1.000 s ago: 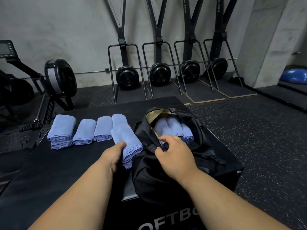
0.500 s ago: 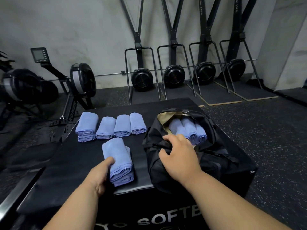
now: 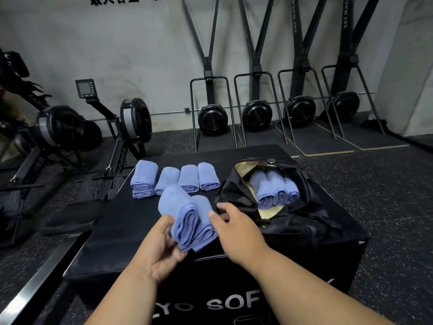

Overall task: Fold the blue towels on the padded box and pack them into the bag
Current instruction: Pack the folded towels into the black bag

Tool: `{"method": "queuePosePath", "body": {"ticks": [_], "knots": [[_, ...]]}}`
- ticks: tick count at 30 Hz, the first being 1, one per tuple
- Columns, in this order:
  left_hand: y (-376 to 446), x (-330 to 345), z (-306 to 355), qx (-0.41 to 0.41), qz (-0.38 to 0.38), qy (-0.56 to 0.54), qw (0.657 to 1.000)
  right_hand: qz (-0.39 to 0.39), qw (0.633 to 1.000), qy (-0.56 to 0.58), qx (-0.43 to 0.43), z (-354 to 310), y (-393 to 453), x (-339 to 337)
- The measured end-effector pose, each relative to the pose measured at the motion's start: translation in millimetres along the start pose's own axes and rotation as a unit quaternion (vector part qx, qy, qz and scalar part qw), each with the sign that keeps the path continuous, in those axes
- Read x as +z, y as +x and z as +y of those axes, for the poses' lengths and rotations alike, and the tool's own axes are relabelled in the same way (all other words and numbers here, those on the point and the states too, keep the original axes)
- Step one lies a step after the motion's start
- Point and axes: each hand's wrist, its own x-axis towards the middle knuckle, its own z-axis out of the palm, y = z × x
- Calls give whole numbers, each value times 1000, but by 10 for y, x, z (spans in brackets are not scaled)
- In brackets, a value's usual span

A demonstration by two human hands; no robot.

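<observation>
- Left hand (image 3: pixel 161 247): grip curled under folded towel (image 3: pixel 181 214), lifted above padded box (image 3: pixel 112 233).
- Right hand (image 3: pixel 236 233): fingers spread, thumb touching second towel (image 3: pixel 203 221), beside open bag (image 3: pixel 290 207).

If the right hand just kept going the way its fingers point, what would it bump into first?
Most likely the folded towels that the left hand holds: the right hand points left toward them, its thumb nearly at their edge. Depth is hard to judge, so it may already touch.
</observation>
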Motion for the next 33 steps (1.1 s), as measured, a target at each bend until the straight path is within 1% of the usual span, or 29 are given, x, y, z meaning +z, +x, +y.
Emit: {"method": "queuePosePath", "body": {"ticks": [2,3,6,8,10,12,14,16,19,22,24,26,27,28,30,31,33], "knots": [[-142,161,-15,2,-61,15,998,-25,992,115,37,-90,-2,-14],[-223,250,-25,4,-72,34,997,-28,984,170,45,-127,-10,-21],[-360,383,-52,38,-82,94,991,-33,939,338,54,-179,-39,-102],[-450,465,-58,58,-65,153,984,-64,913,399,53,-220,-117,-190],[-515,520,-61,69,-57,201,975,-71,913,401,37,-204,-168,-247],[-574,597,-65,101,-45,243,964,-62,915,397,25,-188,-207,-290],[-647,712,-78,159,-36,302,939,-59,916,396,18,-174,-253,-333],[-736,854,-96,202,-48,359,910,-59,918,391,15,-146,-280,-389],[-762,1036,-119,199,-72,392,895,-59,917,395,5,-92,-315,-514],[-685,1154,-180,189,-90,391,896,-35,929,367,13,-10,-341,-677],[-628,1252,-234,188,-104,380,900,-3,940,342,20,58,-329,-799],[-491,1299,-267,199,-79,381,900,44,949,309,34,128,-304,-940],[-417,1310,-277,209,-52,397,892,68,951,299,43,175,-287,-1021],[-328,1312,-287,218,-36,428,876,92,951,290,51,215,-265,-1100],[-154,1304,-345,229,-12,510,829,125,956,255,69,321,-203,-1249],[-106,1324,-381,229,-5,527,819,133,960,234,78,383,-156,-1311],[-1,1372,-447,209,-2,544,812,129,966,199,102,440,-61,-1384]]}}
